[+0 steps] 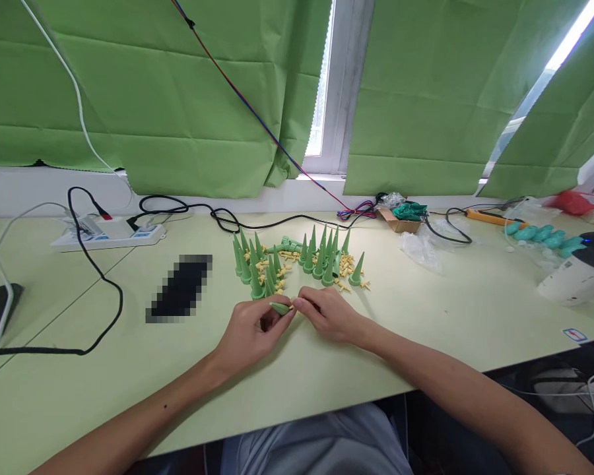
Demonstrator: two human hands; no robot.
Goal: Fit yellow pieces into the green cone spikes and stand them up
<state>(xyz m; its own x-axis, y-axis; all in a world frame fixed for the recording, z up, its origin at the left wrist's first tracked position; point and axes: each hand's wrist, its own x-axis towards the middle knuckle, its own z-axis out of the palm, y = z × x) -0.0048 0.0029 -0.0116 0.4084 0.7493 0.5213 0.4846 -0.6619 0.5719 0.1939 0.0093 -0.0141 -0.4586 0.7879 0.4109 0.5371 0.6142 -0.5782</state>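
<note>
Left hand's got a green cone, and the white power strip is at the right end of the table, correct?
Not the right end: the head view shows the white power strip toward the left of the table. The left hand does have a green cone.

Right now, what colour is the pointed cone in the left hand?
The pointed cone is green; head view.

I count one gripped cone (280, 308), over a dozen standing cones (357, 270), one power strip (109, 239), one box (400, 223), and yellow pieces (346, 264) too heaped to count.
</note>
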